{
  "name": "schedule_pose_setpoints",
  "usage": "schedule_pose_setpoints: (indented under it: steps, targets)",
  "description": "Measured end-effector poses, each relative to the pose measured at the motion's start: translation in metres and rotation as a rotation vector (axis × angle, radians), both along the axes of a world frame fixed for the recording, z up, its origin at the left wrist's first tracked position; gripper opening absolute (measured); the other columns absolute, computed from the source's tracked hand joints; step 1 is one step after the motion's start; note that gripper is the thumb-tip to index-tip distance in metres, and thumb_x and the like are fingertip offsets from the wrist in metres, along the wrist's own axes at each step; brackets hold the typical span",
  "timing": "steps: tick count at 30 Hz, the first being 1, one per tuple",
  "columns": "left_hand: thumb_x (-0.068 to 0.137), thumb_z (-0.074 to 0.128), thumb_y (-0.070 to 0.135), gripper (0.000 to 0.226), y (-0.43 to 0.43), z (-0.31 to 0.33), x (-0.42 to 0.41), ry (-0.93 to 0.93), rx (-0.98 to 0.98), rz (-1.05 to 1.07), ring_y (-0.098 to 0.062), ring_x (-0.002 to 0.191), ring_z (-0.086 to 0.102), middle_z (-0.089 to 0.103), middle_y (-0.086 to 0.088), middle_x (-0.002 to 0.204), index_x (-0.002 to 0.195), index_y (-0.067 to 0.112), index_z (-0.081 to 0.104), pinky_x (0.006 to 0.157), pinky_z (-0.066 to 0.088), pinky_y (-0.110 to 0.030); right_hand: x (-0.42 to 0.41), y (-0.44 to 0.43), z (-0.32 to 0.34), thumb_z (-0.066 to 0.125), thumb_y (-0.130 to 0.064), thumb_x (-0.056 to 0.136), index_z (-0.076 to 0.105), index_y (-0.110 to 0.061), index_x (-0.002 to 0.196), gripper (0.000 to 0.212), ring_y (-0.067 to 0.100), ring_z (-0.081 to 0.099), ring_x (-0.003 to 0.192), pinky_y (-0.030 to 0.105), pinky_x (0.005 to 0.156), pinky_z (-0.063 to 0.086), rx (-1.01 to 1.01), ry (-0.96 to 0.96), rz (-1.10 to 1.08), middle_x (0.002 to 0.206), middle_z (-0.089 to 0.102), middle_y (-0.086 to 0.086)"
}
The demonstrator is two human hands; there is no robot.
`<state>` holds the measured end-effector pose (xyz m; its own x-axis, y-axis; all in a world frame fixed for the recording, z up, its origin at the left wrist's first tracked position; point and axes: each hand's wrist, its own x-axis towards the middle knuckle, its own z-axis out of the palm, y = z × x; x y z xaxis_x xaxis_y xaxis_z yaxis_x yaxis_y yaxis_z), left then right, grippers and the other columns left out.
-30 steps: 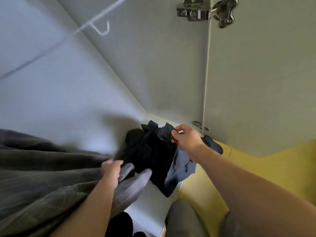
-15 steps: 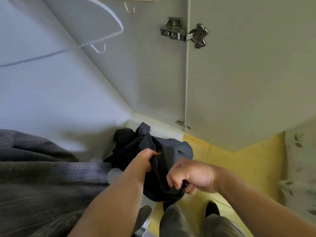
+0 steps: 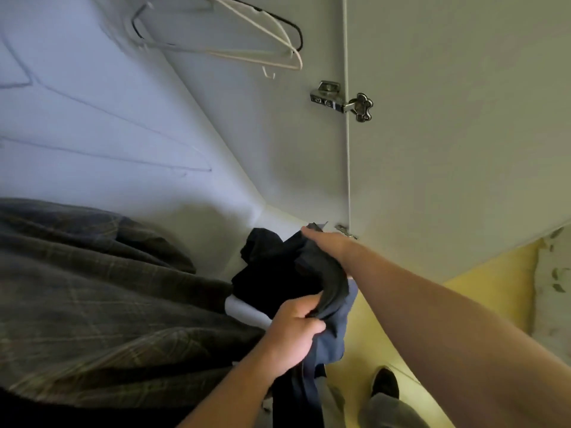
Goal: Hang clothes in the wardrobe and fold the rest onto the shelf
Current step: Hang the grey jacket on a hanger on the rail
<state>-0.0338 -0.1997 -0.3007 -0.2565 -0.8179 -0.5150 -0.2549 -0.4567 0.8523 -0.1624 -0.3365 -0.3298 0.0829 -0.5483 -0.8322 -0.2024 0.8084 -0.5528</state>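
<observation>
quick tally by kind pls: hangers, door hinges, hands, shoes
hangers: 2 at least, they overlap
door hinges: 2
hands: 2, left hand gripping the dark cloth, right hand on it
shoes: 1
total: 7 at least

Your crumpled black and navy clothes bundle lies on the white wardrobe bottom, in its far right corner. Your left hand grips one dark fold, and a blue tail hangs down near you. The grey plaid garment fills the near left. White and black hangers hang at the far top.
</observation>
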Motion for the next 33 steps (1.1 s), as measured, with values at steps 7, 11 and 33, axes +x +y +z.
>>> schedule_pose_setpoints:
  steps: [7,11,33]
  targets:
    - [0.085,0.060,0.009,0.045,-0.015,0.011,0.001,0.068,0.233,-0.365,-0.016,0.117,0.064,0.071,0.004,0.125,0.121,0.033,0.070,0.100,0.046,-0.032,0.007,0.000,0.033,0.063,-0.023,0.100,0.061,0.000,0.112,0.026,0.031,0.062,0.101,0.035,0.083,0.048,-0.161,0.074,0.091,0.112,0.065,0.014]
    - [0.087,0.052,-0.008,0.034,-0.044,-0.005,0.027,-0.279,0.245,0.123,-0.028,0.094,0.073,0.074,-0.009,0.102,0.104,0.012,0.074,0.089,0.059,-0.041,-0.022,0.020,0.105,0.060,-0.018,0.096,0.067,0.004,0.109,0.027,0.035,0.068,0.095,0.051,0.097,0.055,-0.099,-0.154,0.046,0.107,0.071,0.022]
    - [0.073,0.080,0.016,0.051,-0.139,0.112,0.057,-0.712,-0.494,-0.084,-0.016,0.089,0.060,0.059,0.003,0.098,0.111,0.023,0.047,0.069,0.048,-0.032,-0.077,0.037,0.190,0.049,-0.010,0.093,0.062,0.002,0.105,0.021,0.030,0.056,0.080,0.033,0.058,0.037,-0.608,0.457,0.276,0.095,0.065,0.018]
